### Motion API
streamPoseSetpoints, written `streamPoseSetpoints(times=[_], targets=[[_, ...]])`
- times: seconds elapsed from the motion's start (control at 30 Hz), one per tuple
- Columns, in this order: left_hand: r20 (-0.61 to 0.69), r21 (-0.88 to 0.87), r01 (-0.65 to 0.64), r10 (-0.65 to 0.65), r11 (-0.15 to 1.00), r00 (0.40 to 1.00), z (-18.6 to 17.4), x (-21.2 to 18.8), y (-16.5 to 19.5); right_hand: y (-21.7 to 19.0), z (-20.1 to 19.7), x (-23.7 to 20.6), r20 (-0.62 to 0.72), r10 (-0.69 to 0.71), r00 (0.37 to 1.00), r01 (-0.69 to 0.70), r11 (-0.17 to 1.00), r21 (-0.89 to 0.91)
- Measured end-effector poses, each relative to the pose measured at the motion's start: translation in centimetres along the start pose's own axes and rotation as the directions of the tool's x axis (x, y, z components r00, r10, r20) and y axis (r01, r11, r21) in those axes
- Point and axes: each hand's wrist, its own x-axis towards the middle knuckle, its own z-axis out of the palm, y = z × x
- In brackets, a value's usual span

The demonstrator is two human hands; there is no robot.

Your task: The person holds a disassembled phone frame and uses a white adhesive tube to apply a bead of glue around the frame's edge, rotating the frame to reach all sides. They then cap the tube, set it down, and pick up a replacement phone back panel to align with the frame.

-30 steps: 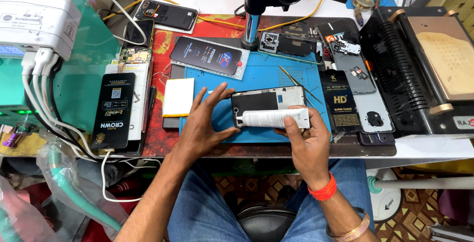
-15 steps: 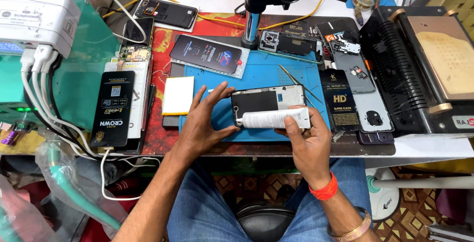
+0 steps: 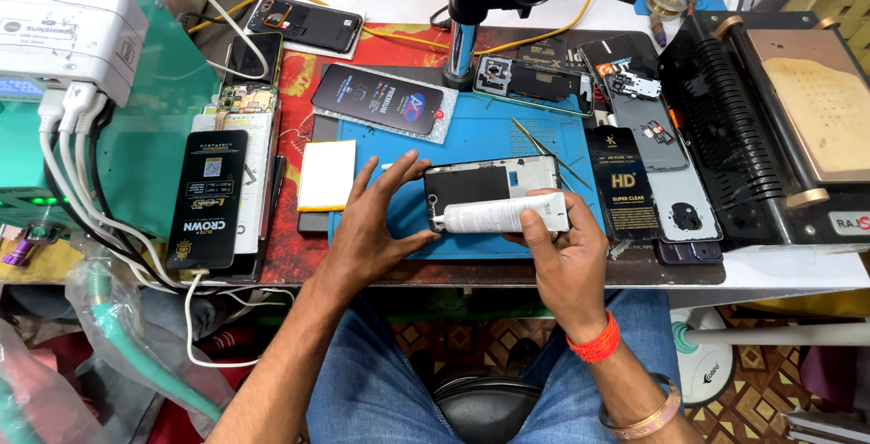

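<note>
**Squeezing a white tube over an opened phone frame**

Holding a white tube [image 3: 501, 217] in a pinch between thumb and fingers, the right hand [image 3: 560, 254] lays it flat across the lower edge of a dark phone frame [image 3: 489, 188], with the nozzle end pointing left, near the frame's lower left corner. The frame lies face up on a blue work mat [image 3: 471, 140] in the middle of the table [image 3: 779, 267], its long side running left to right.

The left hand [image 3: 381, 217] rests at the frame's left end, fingers spread and slightly curled, the thumb low beside the nozzle and the fingertips just touching or just short of the frame's short edge; which of the two cannot be told.

Just left of that hand lies a pale cream rectangular pad [image 3: 327, 175], and further left a black flat package [image 3: 209, 197] on a white one. Above the mat sits a phone screen in clear wrapping [image 3: 381, 100], and behind it the blue post of a stand [image 3: 462, 50]. To the right of the frame lie a black card package [image 3: 623, 186] and a grey phone back cover [image 3: 678, 192]. A black machine with a tan plate [image 3: 779, 127] fills the right end of the table, and thin metal tweezers [image 3: 542, 147] lie just above the frame.
</note>
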Motion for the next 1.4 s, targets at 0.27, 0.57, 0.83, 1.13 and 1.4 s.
streamPoseSetpoints(times=[0.27, 0.57, 0.83, 1.13, 1.4], targets=[[-0.008, -0.001, -0.014, 0.014, 1.000, 1.000, 0.03, -0.13, -0.04, -0.13, -0.44, -0.31, 0.010, 0.003, 1.000, -0.003, 0.999, -0.049], [-0.019, 0.006, -0.043, 0.044, 0.999, 0.999, 0.11, -0.32, -0.28, -0.35, -0.46, -0.09, 0.008, -0.005, 1.000, 0.005, 0.998, -0.058], [-0.036, 0.002, -0.066, 0.066, 0.998, 0.997, 0.25, -0.42, -0.50, -0.38, -0.72, -0.09, 0.027, -0.015, 1.000, 0.017, 0.998, -0.066], [-0.030, 0.002, -0.057, 0.057, 0.998, 0.998, 0.20, -0.40, -0.50, -0.29, -0.59, 0.08, 0.022, -0.013, 1.000, 0.014, 0.997, -0.070], [-0.039, -0.001, -0.068, 0.068, 0.998, 0.997, 0.23, -0.46, -0.54, -0.31, -0.85, 0.01, 0.020, -0.020, 1.000, 0.022, 0.996, -0.082]])
